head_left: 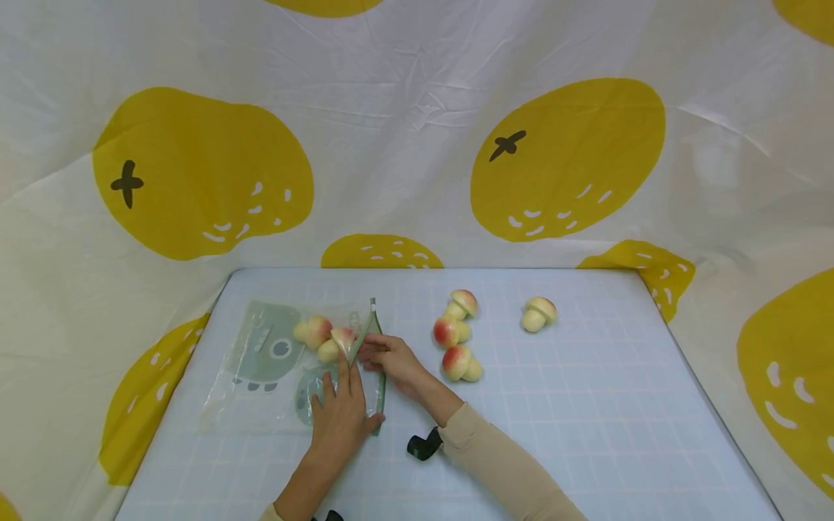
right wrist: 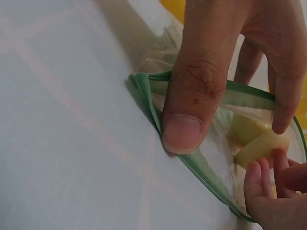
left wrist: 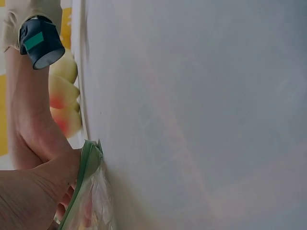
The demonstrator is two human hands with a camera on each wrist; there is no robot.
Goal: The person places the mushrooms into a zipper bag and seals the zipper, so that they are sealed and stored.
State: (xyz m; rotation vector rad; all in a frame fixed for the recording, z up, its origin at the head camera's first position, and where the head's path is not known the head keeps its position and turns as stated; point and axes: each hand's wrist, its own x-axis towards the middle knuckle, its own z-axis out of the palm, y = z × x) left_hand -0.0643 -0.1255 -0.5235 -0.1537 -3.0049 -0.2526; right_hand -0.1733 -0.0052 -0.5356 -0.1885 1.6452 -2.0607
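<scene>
Cloth-screened nook, yellow-printed backdrop (head_left: 404,159), pale checked tablecloth (head_left: 599,412)

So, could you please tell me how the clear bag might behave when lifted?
The clear bag would probably flop, since its film looks thin and wrinkled. Its green rim seems stiffer, bowing open. The mushroom-shaped pieces inside, lying near the rim, may weigh that end down.

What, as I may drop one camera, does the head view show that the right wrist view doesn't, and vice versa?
Only the head view shows four loose mushrooms on the table and the right sleeve. Only the right wrist view clearly shows the left thumbnail. Both show the left hand, right hand and green-edged clear bag with mushroom-shaped pieces inside.
</scene>
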